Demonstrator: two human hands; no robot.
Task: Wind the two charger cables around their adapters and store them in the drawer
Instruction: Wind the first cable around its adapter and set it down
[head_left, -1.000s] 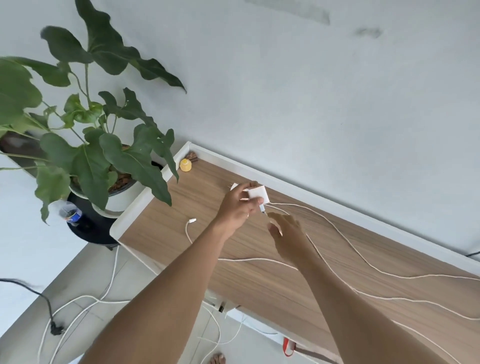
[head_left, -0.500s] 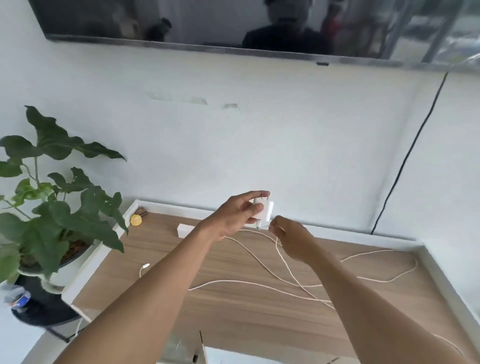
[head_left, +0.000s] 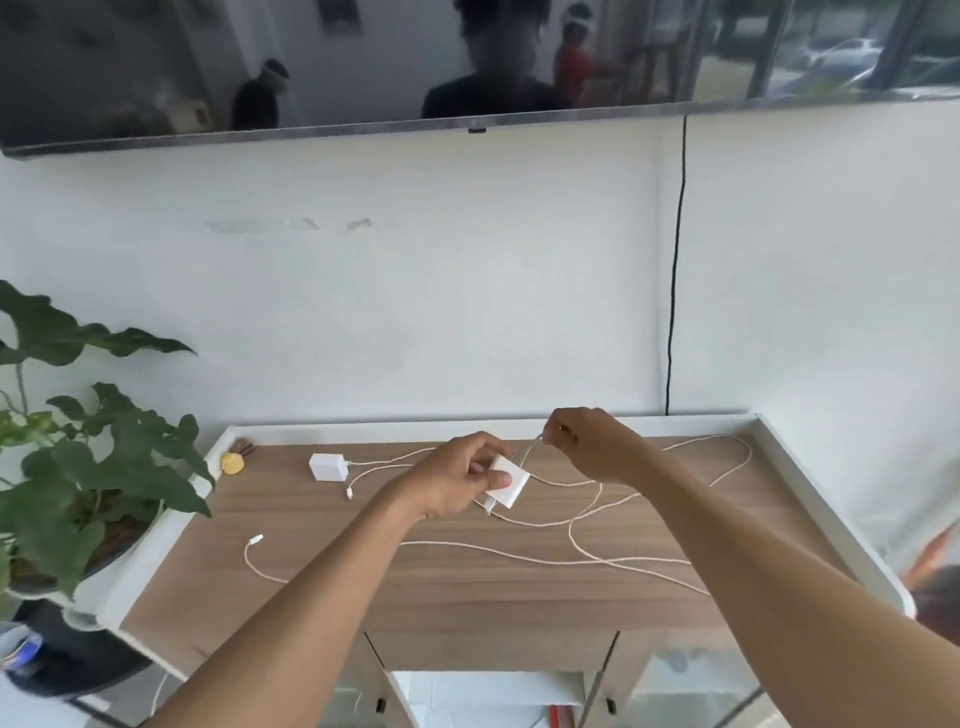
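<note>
Your left grip (head_left: 457, 483) is holding the adapter (head_left: 511, 488), right grip (head_left: 592, 441) pinching the cable (head_left: 532, 451); crossed loops (head_left: 574, 527) are likely going to snag.

The bench (head_left: 467, 597) has a light brown wood-grain top framed by a white rim; over it the held adapter (head_left: 511, 486) is white, the second adapter (head_left: 328, 466) on it white too, the cables (head_left: 519, 552) cream, the small object (head_left: 232, 462) at its far left corner yellow, the plant (head_left: 104, 457) beside its left edge green.
</note>
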